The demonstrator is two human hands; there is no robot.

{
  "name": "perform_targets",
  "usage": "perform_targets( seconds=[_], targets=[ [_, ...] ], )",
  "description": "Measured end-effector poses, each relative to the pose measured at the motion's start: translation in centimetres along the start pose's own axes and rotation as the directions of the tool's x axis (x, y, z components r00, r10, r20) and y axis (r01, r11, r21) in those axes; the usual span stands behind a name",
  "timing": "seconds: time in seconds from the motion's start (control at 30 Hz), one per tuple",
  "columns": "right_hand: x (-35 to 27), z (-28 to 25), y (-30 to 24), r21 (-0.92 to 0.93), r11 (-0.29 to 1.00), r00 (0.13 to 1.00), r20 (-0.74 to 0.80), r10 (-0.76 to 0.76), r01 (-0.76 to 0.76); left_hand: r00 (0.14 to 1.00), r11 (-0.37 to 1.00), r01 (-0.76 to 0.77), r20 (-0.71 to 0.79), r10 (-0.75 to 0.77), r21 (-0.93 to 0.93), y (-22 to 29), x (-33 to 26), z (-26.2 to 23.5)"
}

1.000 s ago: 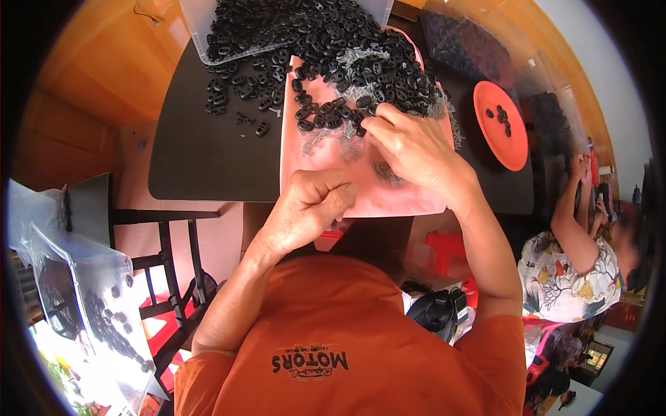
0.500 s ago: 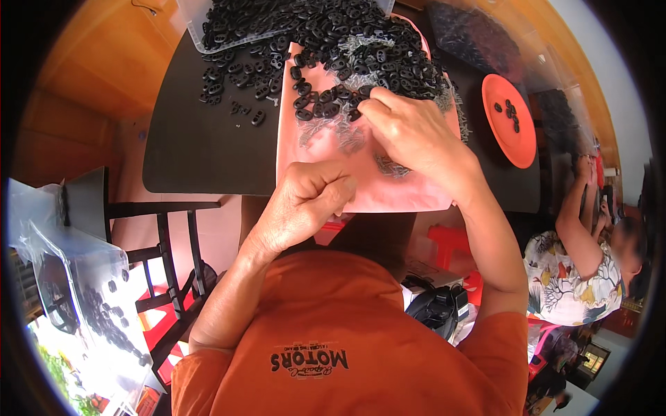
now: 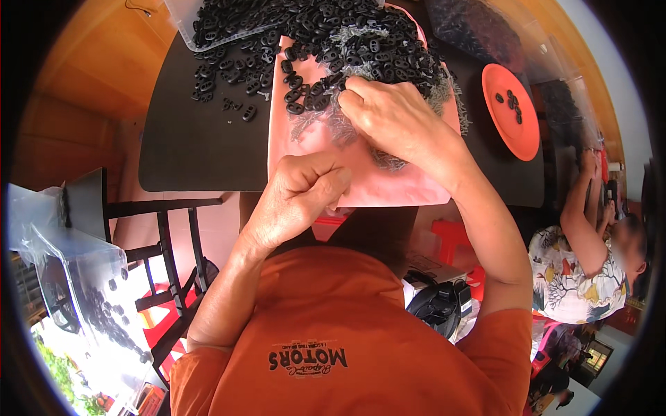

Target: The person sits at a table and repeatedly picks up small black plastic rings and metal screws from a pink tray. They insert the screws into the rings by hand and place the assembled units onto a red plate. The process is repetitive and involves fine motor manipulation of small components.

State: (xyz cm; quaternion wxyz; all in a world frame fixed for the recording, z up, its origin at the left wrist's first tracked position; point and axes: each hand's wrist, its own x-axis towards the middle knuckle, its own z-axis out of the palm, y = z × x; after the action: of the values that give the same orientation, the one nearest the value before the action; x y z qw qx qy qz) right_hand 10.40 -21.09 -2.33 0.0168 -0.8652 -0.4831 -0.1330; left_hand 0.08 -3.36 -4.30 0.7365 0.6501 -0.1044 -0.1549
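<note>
Since the earlier frame, the right hand (image 3: 399, 121) has shifted leftward over the pink sheet (image 3: 374, 193), covering black pieces previously visible just left of its fingertips. The left hand (image 3: 298, 191) remains at the sheet's near edge, below and left of the right hand.

Right hand: narrow, fingers bent and drawn together, tips down among the pieces; cannot tell whether one is gripped. Left hand: curled narrow, thumb against the bent forefinger; cannot tell whether anything is inside.

Black oval pieces (image 3: 295, 109) with paired holes lie just left of the right fingertips. The nearest-lying of these has its long axis roughly crosswise; those beyond it are turned at mixed angles. A loose black piece (image 3: 250, 113) on the dark table (image 3: 187, 156), beyond and left of the left hand, slants from near left to far right. Clear small parts (image 3: 303, 126) lie beyond the left hand; the main black heap (image 3: 395, 59) is beyond the right. An orange plate (image 3: 517, 142) bearing black pieces stands well right of the right hand.
</note>
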Motion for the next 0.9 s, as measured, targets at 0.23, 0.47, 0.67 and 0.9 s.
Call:
perform_targets(
  seconds=[0.23,0.47,0.67,0.9],
  targets=[
    [-0.6,0.6,0.3,0.136,0.985,0.990,-0.082,0.116,-0.105,0.998,0.999,0.046,-0.033,-0.046,-0.003,0.5,-0.1,0.0],
    [-2.5,-1.4,-3.9,0.912,0.399,0.921,-0.069,0.384,-0.098,0.993,0.997,0.075,-0.097,-0.073,0.023,0.6,0.0,0.1],
    [-2.2,-0.5,-6.1,0.736,0.677,0.850,-0.360,0.385,0.005,0.991,0.997,-0.004,-0.136,-0.005,-0.071,0.4,-0.2,0.1],
    [-2.5,-0.5,-6.9,0.663,0.747,0.831,-0.443,0.335,0.052,0.985,0.991,-0.034,-0.172,0.011,-0.127,-0.3,-0.7,-0.1]
  ],
)
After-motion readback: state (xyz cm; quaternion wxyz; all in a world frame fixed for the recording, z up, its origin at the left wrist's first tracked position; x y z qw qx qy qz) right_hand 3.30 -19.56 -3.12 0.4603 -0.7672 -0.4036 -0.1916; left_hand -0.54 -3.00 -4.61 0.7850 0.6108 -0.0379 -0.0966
